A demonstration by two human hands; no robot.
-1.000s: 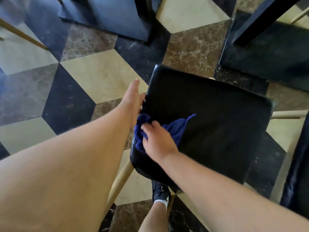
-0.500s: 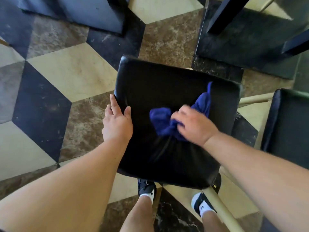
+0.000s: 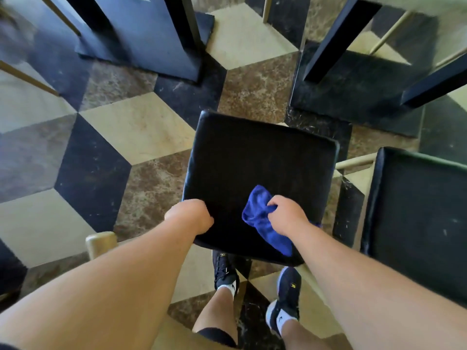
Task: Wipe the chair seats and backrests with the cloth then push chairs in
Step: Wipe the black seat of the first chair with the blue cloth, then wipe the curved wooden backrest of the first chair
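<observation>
A floor of cream, brown and black stone tiles laid in a cube pattern (image 3: 131, 127) spreads beneath everything. On it stands the square black padded chair seat (image 3: 257, 160), the landmark here. Beyond the seat's far left corner sits a dark slab table base with black posts (image 3: 141, 46); beyond its far right corner sits another dark table base (image 3: 353, 94). Just right of the seat, apart from it, is a second black padded chair seat (image 3: 419, 213). Below the seat's near edge are two dark sneakers with white socks (image 3: 227, 276). The crumpled blue cloth (image 3: 262, 223) lies on the seat's near right part, trailing to the near edge. The right hand (image 3: 285, 218) is clenched on the cloth, pressing it to the seat. The left hand (image 3: 192, 215) is curled over the seat's near left edge, fingers wrapped on it
</observation>
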